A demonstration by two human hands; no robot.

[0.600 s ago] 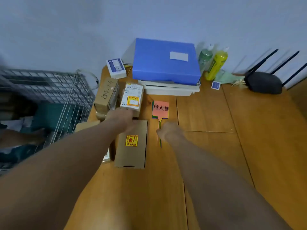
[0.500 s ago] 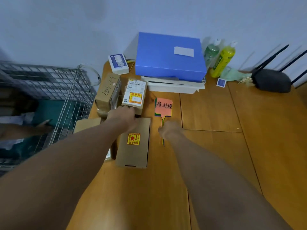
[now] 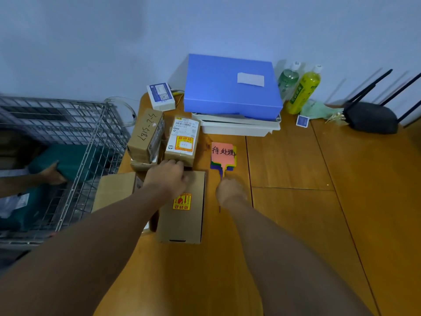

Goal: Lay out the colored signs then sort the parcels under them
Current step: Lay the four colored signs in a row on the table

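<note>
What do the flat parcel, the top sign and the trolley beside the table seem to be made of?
Flat parcel: brown cardboard, matte, with a folded flap edge and a stuck-on yellow label. Top sign: likely thin card or foam sheet, matte salmon-pink with handwritten characters. Trolley: metal wire mesh, grey with a slight sheen.

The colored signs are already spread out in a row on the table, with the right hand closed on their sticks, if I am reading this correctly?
Not quite: in the head view the colored signs lie in one stack, pink on top. The right hand is closed on their sticks, as you said.
</note>
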